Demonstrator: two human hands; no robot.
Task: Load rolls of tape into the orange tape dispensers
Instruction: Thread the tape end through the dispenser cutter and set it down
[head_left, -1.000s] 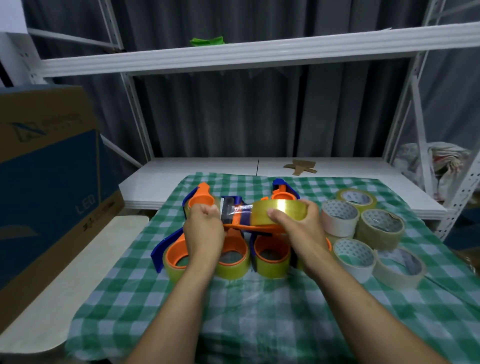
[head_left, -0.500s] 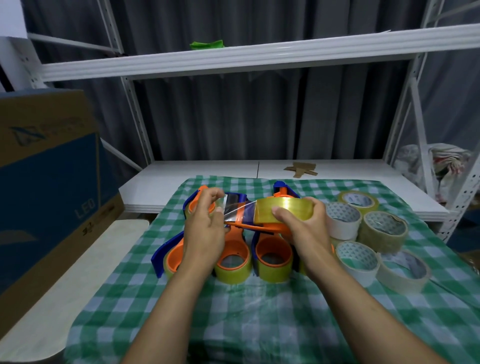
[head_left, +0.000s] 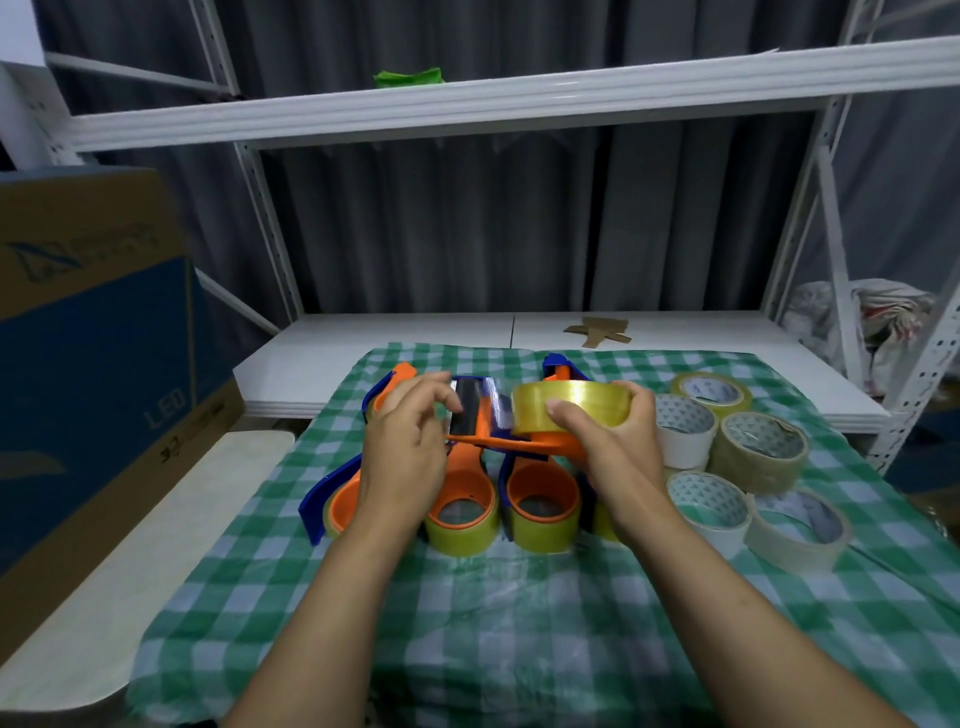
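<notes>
My right hand grips a yellowish roll of clear tape seated on an orange dispenser that I hold above the cloth. My left hand pinches the pulled-out clear tape end over the dispenser's black and blue front end. Below them several loaded orange dispensers with yellow rolls lie on the green checked cloth. Several loose tape rolls sit to the right.
A big blue and brown cardboard box stands at the left beside a pale board. A white shelf runs behind the cloth, with cardboard scraps on it. Shelf uprights and a bundle of fabric stand at the right.
The dispenser and roll rose slightly. My left hand has drawn the tape end out to the left and laid it over the dispenser's front end.
</notes>
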